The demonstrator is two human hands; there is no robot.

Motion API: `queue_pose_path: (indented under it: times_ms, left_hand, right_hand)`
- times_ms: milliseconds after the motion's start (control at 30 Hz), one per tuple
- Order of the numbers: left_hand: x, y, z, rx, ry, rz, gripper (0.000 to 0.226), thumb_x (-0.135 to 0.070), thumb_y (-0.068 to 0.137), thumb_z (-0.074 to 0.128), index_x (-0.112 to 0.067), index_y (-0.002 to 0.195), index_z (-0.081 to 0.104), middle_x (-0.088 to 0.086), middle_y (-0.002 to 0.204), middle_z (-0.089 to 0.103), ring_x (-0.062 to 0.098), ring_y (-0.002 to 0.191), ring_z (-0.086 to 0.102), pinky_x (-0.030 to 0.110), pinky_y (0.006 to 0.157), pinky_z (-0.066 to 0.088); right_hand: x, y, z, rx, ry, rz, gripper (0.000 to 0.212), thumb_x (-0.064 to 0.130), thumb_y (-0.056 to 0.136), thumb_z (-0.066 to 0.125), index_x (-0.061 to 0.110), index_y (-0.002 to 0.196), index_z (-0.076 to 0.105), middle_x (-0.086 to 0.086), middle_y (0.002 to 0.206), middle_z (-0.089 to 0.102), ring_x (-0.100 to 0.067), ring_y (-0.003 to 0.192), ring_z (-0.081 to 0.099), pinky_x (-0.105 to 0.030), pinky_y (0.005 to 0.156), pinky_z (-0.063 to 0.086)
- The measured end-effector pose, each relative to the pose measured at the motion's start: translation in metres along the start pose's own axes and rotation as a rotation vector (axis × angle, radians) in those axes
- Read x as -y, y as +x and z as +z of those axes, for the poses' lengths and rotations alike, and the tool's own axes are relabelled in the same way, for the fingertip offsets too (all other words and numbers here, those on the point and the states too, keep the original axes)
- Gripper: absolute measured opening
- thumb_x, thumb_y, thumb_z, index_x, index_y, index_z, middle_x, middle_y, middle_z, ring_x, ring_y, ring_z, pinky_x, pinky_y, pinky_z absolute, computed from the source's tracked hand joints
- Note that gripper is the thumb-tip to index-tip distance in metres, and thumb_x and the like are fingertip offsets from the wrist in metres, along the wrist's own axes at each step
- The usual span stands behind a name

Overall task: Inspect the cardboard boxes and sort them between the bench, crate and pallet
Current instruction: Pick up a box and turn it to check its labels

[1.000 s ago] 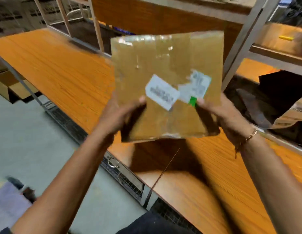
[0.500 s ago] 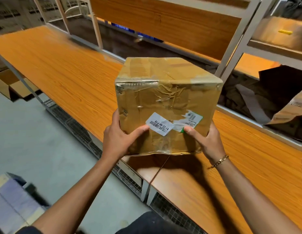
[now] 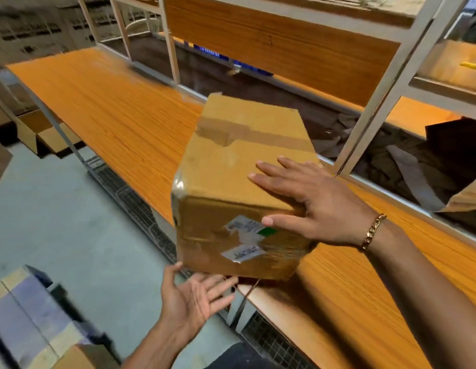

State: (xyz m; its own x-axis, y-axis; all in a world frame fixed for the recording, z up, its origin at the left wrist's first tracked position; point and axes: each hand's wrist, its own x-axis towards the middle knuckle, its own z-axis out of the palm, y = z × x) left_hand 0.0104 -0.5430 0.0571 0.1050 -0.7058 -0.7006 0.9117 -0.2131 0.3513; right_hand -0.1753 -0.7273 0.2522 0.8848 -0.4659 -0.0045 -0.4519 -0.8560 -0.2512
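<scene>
Right hand [image 3: 319, 206] lies flat on top of the tilted cardboard box [image 3: 231, 161], thumb on its labelled face; left hand [image 3: 191, 296] is spread, palm up, beneath it. The box is over the worktop's [image 3: 111, 107] near edge; shelf post [image 3: 386, 89] at 1 o'clock, floor carton [image 3: 45, 137] at 9.

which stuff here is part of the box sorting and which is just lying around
Job: box; right hand on top of it; left hand beneath it; bench.
Lying about: rack; dark bags behind it.
</scene>
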Motion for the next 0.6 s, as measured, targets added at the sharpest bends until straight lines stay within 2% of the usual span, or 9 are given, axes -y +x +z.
queue_pose_path:
  times_ms: [100, 133, 200, 267, 367, 400, 467, 533, 600]
  left_hand:
    - [0.008, -0.002, -0.019, -0.231, 0.285, -0.057, 0.05, -0.039, 0.099, 0.045, 0.002, 0.123, 0.062, 0.02, 0.121, 0.074, 0.04, 0.096, 0.076, 0.048, 0.07, 0.063]
    - [0.007, -0.005, -0.022, -0.301, 0.369, 0.002, 0.039, -0.034, 0.1, 0.048, -0.004, 0.119, 0.063, 0.014, 0.114, 0.076, 0.034, 0.089, 0.075, 0.042, 0.066, 0.061]
    - [-0.006, -0.013, -0.016, -0.415, 0.462, 0.233, 0.03, -0.035, 0.104, 0.048, -0.015, 0.117, 0.065, 0.005, 0.111, 0.07, 0.022, 0.091, 0.066, 0.039, 0.076, 0.052]
    - [-0.034, -0.031, 0.01, -0.339, 0.518, 0.483, 0.032, -0.048, 0.104, 0.045, -0.027, 0.114, 0.067, 0.0, 0.122, 0.069, 0.014, 0.1, 0.064, 0.04, 0.09, 0.046]
    - [-0.072, -0.058, 0.064, -0.047, 0.787, 0.593, 0.068, -0.077, 0.083, 0.058, -0.036, 0.137, 0.058, -0.023, 0.131, 0.064, 0.002, 0.116, 0.061, 0.036, 0.102, 0.044]
    - [-0.081, -0.062, 0.082, 0.006, 0.872, 0.583, 0.064, -0.07, 0.086, 0.063, -0.037, 0.139, 0.05, -0.025, 0.13, 0.06, -0.005, 0.114, 0.061, 0.026, 0.102, 0.045]
    - [-0.101, -0.055, 0.104, 0.107, 0.988, 0.568, 0.043, -0.038, 0.097, 0.068, -0.042, 0.126, 0.036, -0.023, 0.113, 0.062, -0.017, 0.092, 0.065, 0.006, 0.085, 0.049]
    - [-0.122, -0.043, 0.117, 0.127, 1.056, 0.572, 0.056, -0.033, 0.088, 0.081, -0.038, 0.13, 0.044, -0.019, 0.114, 0.068, -0.007, 0.099, 0.07, 0.019, 0.1, 0.054]
    - [-0.135, -0.028, 0.118, 0.111, 1.075, 0.551, 0.084, -0.048, 0.073, 0.09, -0.029, 0.144, 0.05, -0.011, 0.13, 0.07, 0.012, 0.116, 0.069, 0.042, 0.111, 0.05]
  right_hand:
    - [0.003, 0.006, 0.008, 0.135, -0.096, -0.04, 0.085, 0.089, 0.075, 0.031, 0.054, 0.152, 0.026, 0.026, 0.164, 0.014, -0.01, 0.155, 0.008, -0.048, 0.125, 0.014]
    - [0.003, 0.004, 0.014, 0.122, -0.075, -0.027, 0.088, 0.092, 0.074, 0.03, 0.052, 0.152, 0.028, 0.024, 0.165, 0.015, -0.008, 0.155, 0.008, -0.048, 0.126, 0.013]
    - [0.001, -0.002, 0.025, 0.023, 0.028, 0.061, 0.094, 0.096, 0.072, 0.026, 0.048, 0.152, 0.033, 0.021, 0.165, 0.017, -0.006, 0.155, 0.007, -0.049, 0.126, 0.008]
    - [-0.006, -0.003, 0.032, -0.102, 0.084, 0.186, 0.092, 0.094, 0.076, 0.03, 0.044, 0.153, 0.034, 0.016, 0.168, 0.013, -0.009, 0.156, 0.003, -0.051, 0.126, 0.005]
    - [-0.017, 0.005, 0.03, -0.196, 0.247, 0.383, 0.094, 0.075, 0.082, 0.061, 0.037, 0.158, 0.022, 0.01, 0.17, 0.01, -0.017, 0.154, 0.014, -0.046, 0.121, 0.021]
    - [-0.026, 0.01, 0.029, -0.194, 0.368, 0.444, 0.098, 0.066, 0.08, 0.071, 0.036, 0.158, 0.021, 0.007, 0.167, 0.02, -0.017, 0.149, 0.026, -0.043, 0.117, 0.029]
    - [-0.043, 0.02, 0.031, -0.16, 0.634, 0.514, 0.106, 0.061, 0.071, 0.083, 0.036, 0.156, 0.026, 0.007, 0.154, 0.044, -0.017, 0.133, 0.05, -0.041, 0.107, 0.043]
    - [-0.06, 0.027, 0.036, -0.122, 0.848, 0.569, 0.109, 0.062, 0.062, 0.089, 0.03, 0.152, 0.035, 0.005, 0.14, 0.061, -0.019, 0.119, 0.065, -0.04, 0.098, 0.053]
    - [-0.063, 0.032, 0.037, -0.079, 1.038, 0.558, 0.082, 0.043, 0.075, 0.087, 0.018, 0.143, 0.048, -0.002, 0.124, 0.072, -0.019, 0.106, 0.073, -0.029, 0.084, 0.058]
